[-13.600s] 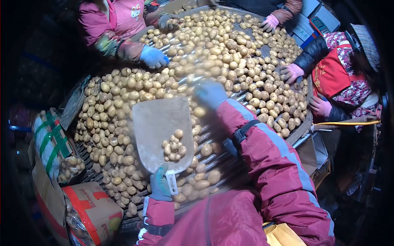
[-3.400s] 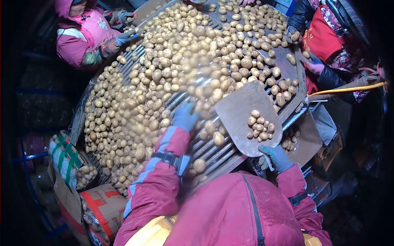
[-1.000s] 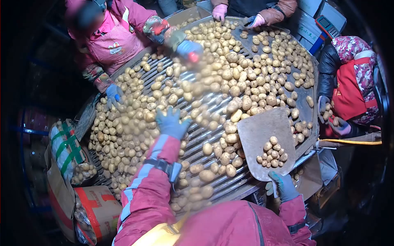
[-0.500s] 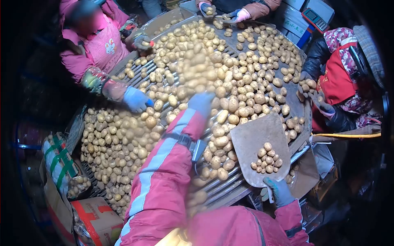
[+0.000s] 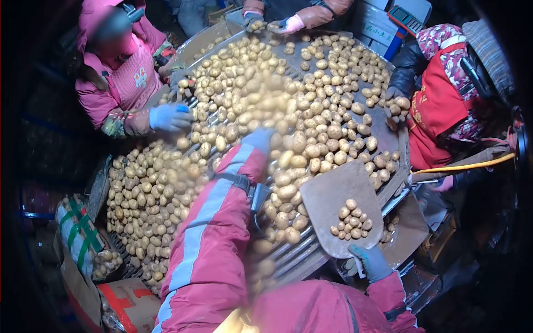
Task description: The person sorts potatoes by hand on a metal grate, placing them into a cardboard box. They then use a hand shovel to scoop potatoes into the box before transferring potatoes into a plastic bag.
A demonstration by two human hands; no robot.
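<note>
My right hand (image 5: 371,262), in a grey-green glove, grips the handle of a flat scoop (image 5: 327,194) at the lower right. A small pile of little potatoes (image 5: 352,221) lies on the scoop near its handle end. My left arm stretches across the slatted sorting table, and my gloved left hand (image 5: 260,140) is among the larger potatoes (image 5: 288,161) at the middle. A blurred patch covers part of that area, and the fingers are not clear.
Co-workers stand around: one at left with a blue glove (image 5: 171,117), one at the far side, one at right holding potatoes (image 5: 397,105). A dense potato heap (image 5: 147,200) fills the left side. Cardboard boxes (image 5: 129,302) and a bag (image 5: 83,233) stand lower left.
The whole view has shifted slightly. The left co-worker's blue glove has drawn back from the potatoes. One hand of the right co-worker has dropped below the table edge. My right hand still holds the scoop.
</note>
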